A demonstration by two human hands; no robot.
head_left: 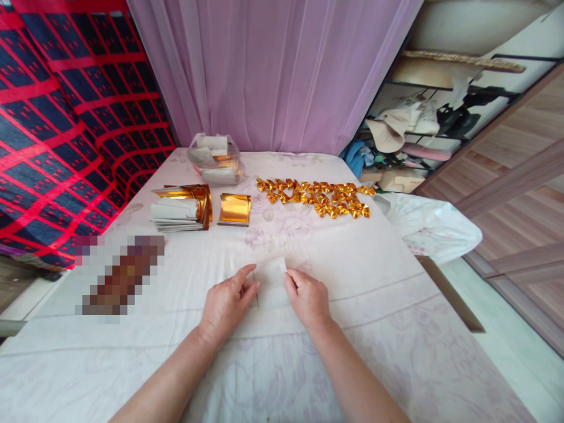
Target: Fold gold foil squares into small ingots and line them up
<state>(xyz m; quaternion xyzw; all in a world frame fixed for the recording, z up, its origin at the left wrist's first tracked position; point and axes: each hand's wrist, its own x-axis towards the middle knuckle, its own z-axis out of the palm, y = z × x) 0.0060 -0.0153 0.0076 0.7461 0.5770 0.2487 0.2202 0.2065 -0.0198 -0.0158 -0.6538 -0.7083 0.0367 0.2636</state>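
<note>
White paper sheet (pixel 272 285), just one, lies at the centre of the frame, between two bare hands over the counter (pixel 374 341). On my feed the counter runs from the bottom edge to the upper middle, covered in a pale cloth with faint purple flowers. Behind it hangs a lilac curtain (pixel 282 76); at upper left is a fabric (pixel 39 117) of dark blue blocks crossed by red bands. At upper right I see shelving (pixel 400 83) with shoes (pixel 426 116) and one beige cap (pixel 388 132), then wood-grain panels (pixel 529 129) along the right edge. One white plastic bag (pixel 436 226) sits beside the counter, right of centre.

The right hand (pixel 312 299) pinches the sheet's right edge between thumb and forefinger. The left hand (pixel 224 296) is at the opposite edge, thumb and forefinger apart; I cannot tell whether its fingers grip the paper.

Farther up, left of centre, I count one clear bag (pixel 194 151) holding white and gold bundles, one fanned pile (pixel 176 211) of white-and-gold sheets, and one smaller gold stack (pixel 234 208). To their right, folded gold pieces (pixel 324 210) lie in roughly three crowded rows, well over a dozen, too overlapped for a sure count.
</note>
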